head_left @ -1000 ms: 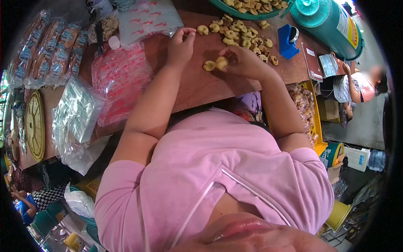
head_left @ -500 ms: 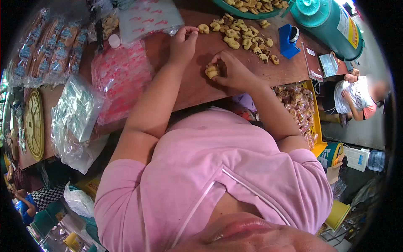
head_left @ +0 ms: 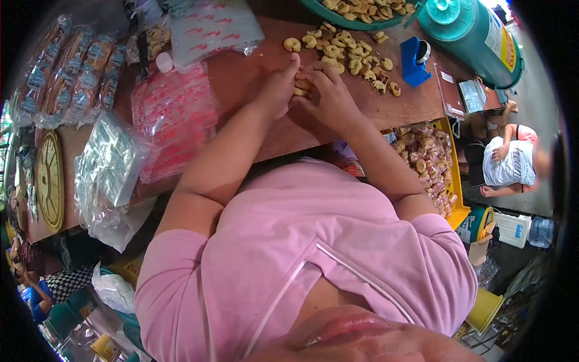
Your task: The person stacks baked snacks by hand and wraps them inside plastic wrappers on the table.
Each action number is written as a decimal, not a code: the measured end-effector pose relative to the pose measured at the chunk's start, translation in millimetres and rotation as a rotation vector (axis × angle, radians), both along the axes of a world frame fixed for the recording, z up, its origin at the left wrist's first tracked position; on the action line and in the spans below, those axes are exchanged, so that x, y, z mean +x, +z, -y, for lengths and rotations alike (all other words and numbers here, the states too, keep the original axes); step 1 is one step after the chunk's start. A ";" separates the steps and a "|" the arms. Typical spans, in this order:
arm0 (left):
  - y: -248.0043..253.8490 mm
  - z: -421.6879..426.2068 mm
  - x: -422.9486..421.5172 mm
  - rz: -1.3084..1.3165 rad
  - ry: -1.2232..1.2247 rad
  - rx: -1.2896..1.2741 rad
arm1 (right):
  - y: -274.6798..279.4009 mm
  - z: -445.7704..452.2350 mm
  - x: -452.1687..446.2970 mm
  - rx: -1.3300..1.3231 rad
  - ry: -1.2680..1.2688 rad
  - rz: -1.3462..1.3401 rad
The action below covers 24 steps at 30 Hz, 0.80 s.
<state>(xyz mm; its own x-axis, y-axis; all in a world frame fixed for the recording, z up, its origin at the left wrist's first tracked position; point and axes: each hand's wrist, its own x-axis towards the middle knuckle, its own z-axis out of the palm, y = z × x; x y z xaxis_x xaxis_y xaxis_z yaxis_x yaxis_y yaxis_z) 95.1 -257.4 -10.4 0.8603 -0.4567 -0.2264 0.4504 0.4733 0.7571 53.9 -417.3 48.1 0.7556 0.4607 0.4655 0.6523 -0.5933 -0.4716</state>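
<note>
My left hand (head_left: 277, 93) and my right hand (head_left: 330, 96) meet above the brown table. Between them is a small bunch of curled golden biscuits (head_left: 302, 88), partly hidden by the fingers. The right hand's fingers wrap over the bunch from the right. On the left side my left palm and fingers press against it, with the thumb pointing up. Just beyond the hands lies a loose pile of the same curled biscuits (head_left: 356, 53), some with browned edges.
A green basin (head_left: 362, 24) of biscuits, a blue tape dispenser (head_left: 415, 60) and a teal drum (head_left: 464, 33) stand beyond. Printed plastic bags (head_left: 175, 114) and packed biscuits (head_left: 72, 72) lie left. A yellow crate (head_left: 455, 163) holds bagged biscuits; another person (head_left: 512, 157) is at right.
My left hand has come back from the edge of the pile to the biscuits in my right hand. The right hand has shifted slightly. The person at right has changed posture.
</note>
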 end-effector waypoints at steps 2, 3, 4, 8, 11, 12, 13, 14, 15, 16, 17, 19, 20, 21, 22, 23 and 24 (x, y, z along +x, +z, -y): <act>-1.0 4.6 -0.1 -0.015 0.029 -0.008 | -5.2 1.8 1.6 0.037 0.023 -0.008; -0.4 7.6 -0.2 -0.028 0.059 -0.050 | -10.7 2.4 1.3 0.011 0.007 0.026; 0.4 9.9 -0.3 -0.039 0.090 -0.092 | -17.5 2.7 0.7 -0.015 -0.008 0.061; 20.8 4.0 -9.8 -0.013 0.119 0.117 | -4.8 3.0 -1.8 -0.054 0.048 0.183; 11.9 3.1 -4.8 0.035 0.145 0.124 | 2.5 21.7 14.2 0.000 -0.150 0.188; 14.9 -0.9 -4.3 0.089 0.144 0.154 | -0.1 32.5 27.2 -0.092 -0.243 0.150; 16.3 -3.3 -4.3 0.142 0.142 0.183 | -5.8 45.8 43.0 -0.185 -0.337 0.112; 12.4 -3.8 -3.1 0.137 0.138 0.181 | -11.7 56.7 51.2 -0.278 -0.433 0.073; 10.6 -3.7 -0.8 0.135 0.132 0.179 | -17.0 63.8 52.5 -0.359 -0.431 0.079; 9.9 -3.2 2.6 0.136 0.128 0.177 | -21.4 69.4 55.0 -0.438 -0.430 0.088; 8.6 -3.5 4.2 0.137 0.133 0.190 | -25.1 73.3 59.1 -0.515 -0.427 0.099; 16.2 -5.0 -1.7 0.128 0.146 0.216 | -17.0 71.5 53.1 -0.533 -0.398 0.112; 16.6 -4.5 -0.7 0.119 0.155 0.234 | -11.9 69.7 51.5 -0.543 -0.382 0.116; 16.1 -3.0 0.1 0.108 0.162 0.254 | -7.9 66.9 56.5 -0.469 -0.405 0.082; 15.6 -1.2 -0.3 0.099 0.165 0.272 | -3.3 64.1 64.6 -0.395 -0.431 0.047; 15.2 -1.0 -1.1 0.106 0.167 0.270 | -0.3 61.2 71.7 -0.321 -0.459 0.013; 15.5 -1.1 -1.1 0.116 0.171 0.268 | 1.5 57.0 77.5 -0.352 -0.465 -0.015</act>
<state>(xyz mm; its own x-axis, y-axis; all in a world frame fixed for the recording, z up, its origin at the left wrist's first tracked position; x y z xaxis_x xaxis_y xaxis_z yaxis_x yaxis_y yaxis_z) 94.0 -256.3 5.0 0.9463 -0.2411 -0.2152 0.2856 0.3121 0.9061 131.4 -474.3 49.7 0.9209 0.2042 0.3322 0.2806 -0.9386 -0.2009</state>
